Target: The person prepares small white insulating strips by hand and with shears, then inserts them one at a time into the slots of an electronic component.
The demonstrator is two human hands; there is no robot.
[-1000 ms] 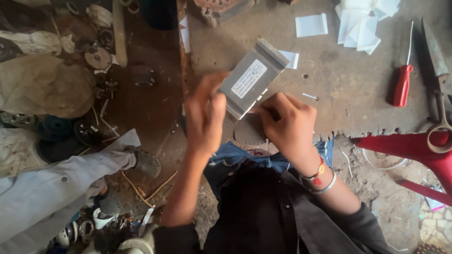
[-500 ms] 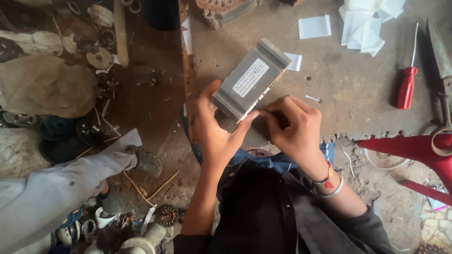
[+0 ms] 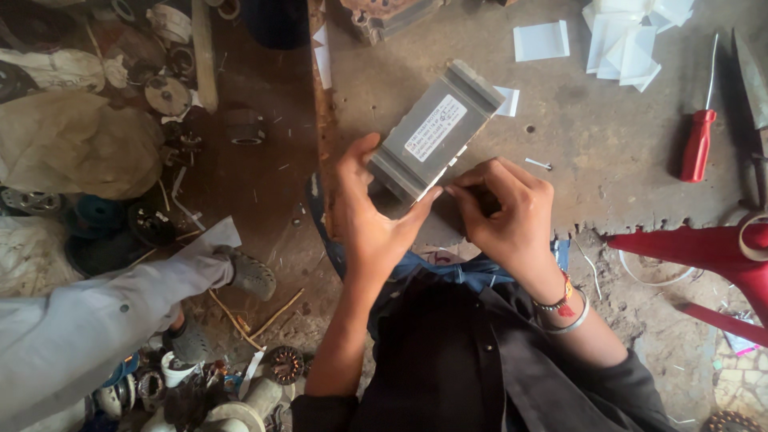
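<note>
Nearest: our right wrist carries a metal bangle [image 3: 578, 314] and a red thread band.

Our left hand [image 3: 370, 216] grips the near end of the grey metal block [image 3: 436, 132]: thumb on its left edge, fingers curled under the near corner, closed on it. Our right hand [image 3: 508, 212] has its fingertips pinched at the block's near right edge; whether they hold anything small there, we cannot tell.

The block is tilted, long axis running from near left to far right, white label face up, over the near edge of the worktop [image 3: 592, 136].

Left, down on the floor: another person's grey trouser leg [image 3: 88, 320] and sandalled foot [image 3: 250, 274], among scattered round metal parts.

Further out on the worktop, right of the block: a red-handled screwdriver [image 3: 698, 140], lying roughly near-to-far. At the right edge, a pair of shears [image 3: 752, 96], and a red metal stand [image 3: 704, 248] nearer.

Far right: a pile of white paper slips [image 3: 628, 36], with one slip [image 3: 541, 40] apart to its left.
</note>
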